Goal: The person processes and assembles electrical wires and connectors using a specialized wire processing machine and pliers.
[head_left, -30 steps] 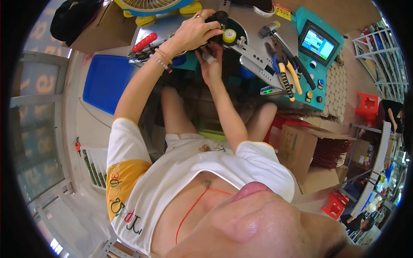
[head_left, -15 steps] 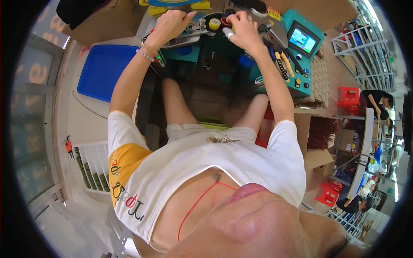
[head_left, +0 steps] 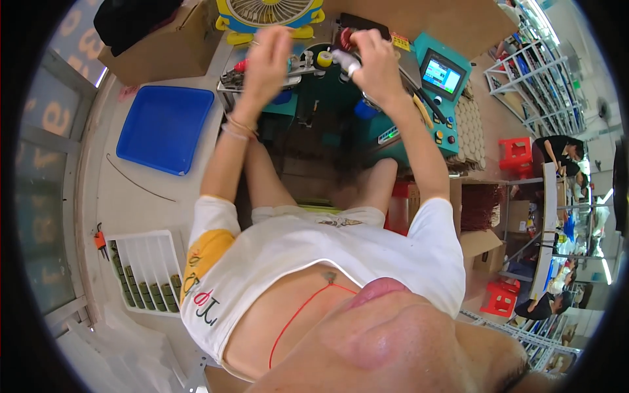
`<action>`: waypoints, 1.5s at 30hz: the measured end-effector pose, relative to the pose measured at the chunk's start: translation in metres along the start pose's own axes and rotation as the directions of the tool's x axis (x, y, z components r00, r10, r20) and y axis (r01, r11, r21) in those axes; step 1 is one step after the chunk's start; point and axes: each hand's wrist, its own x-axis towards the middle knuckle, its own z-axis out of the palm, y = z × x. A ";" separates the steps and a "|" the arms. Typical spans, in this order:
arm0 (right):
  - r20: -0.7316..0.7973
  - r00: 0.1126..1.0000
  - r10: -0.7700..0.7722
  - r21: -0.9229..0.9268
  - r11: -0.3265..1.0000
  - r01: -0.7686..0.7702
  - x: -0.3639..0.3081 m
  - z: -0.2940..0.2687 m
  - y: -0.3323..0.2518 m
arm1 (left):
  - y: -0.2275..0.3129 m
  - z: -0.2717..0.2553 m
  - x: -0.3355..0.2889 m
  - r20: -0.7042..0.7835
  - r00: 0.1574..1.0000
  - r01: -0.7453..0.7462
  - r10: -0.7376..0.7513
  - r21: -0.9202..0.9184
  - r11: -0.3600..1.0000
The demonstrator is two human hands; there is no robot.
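My left hand (head_left: 267, 64) is raised over the left side of the bench machine, beside its metal guide parts (head_left: 300, 64). Motion smears its fingers, so whether they hold anything is unclear. To the right, my right hand (head_left: 379, 71) is closed, with white wrapping (head_left: 346, 62) on one finger. At its fingertips is a small dark red coil (head_left: 346, 38), which it seems to pinch; the hand partly hides the grip. Between the hands sits a yellow roller (head_left: 324, 59) on the machine.
A teal control box with a lit screen (head_left: 442, 73) stands at right. A yellow-and-blue fan (head_left: 270, 13) is at the back. On the left table lie a blue tray (head_left: 165, 128) and a white divided tray (head_left: 147, 245) with green rolls. A cardboard box (head_left: 160, 42) stands far left.
My left hand has swung from the left side of the machine toward the middle, fingers now upward. My right hand has shifted slightly, and the red coil is farther from the roller. The view has tilted.
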 end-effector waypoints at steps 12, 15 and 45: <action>0.446 0.866 0.226 0.859 0.163 -0.485 -0.063 -0.014 -0.046 | 0.055 0.027 -0.070 0.229 0.960 0.247 -0.161 -0.422 0.872; 0.420 0.862 0.285 0.889 0.060 -0.453 -0.071 -0.013 -0.047 | 0.066 0.030 -0.068 0.205 0.973 0.178 -0.102 -0.393 0.902; 0.589 0.767 -0.253 0.352 -0.774 -0.526 -0.111 -0.026 -0.045 | 0.088 0.019 -0.052 0.607 0.795 0.319 -0.003 -0.413 0.853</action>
